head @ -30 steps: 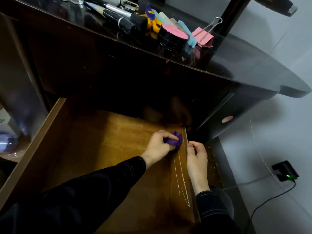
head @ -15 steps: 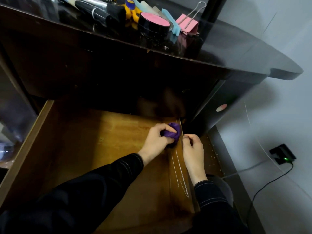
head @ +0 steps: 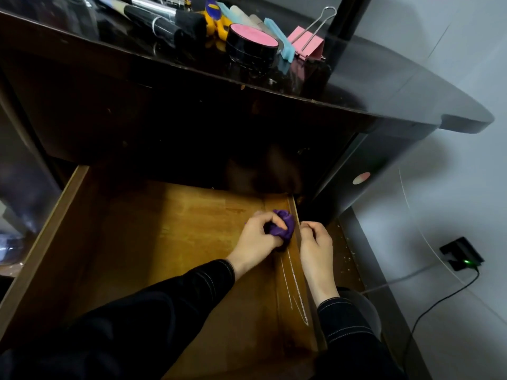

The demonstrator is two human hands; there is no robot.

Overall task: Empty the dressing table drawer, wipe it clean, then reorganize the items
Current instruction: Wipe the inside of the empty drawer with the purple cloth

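The left grip point(head: 256, 238) pinches a purple cloth point(head: 284, 226) against the right wall of the drawer point(head: 52, 234); the right grip point(head: 315, 242) curls just outside. Whether it clasps the wall, I cannot tell.

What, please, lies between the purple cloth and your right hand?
Only the drawer's right side wall, in the head view: purple cloth inside, right hand outside.

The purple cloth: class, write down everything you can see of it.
The purple cloth is a small, soft-looking wad, crumpled into a ball. The left hand grips it, fingers curled round it, against the right inner wall of the open wooden drawer. Part of it is hidden by the fingers.
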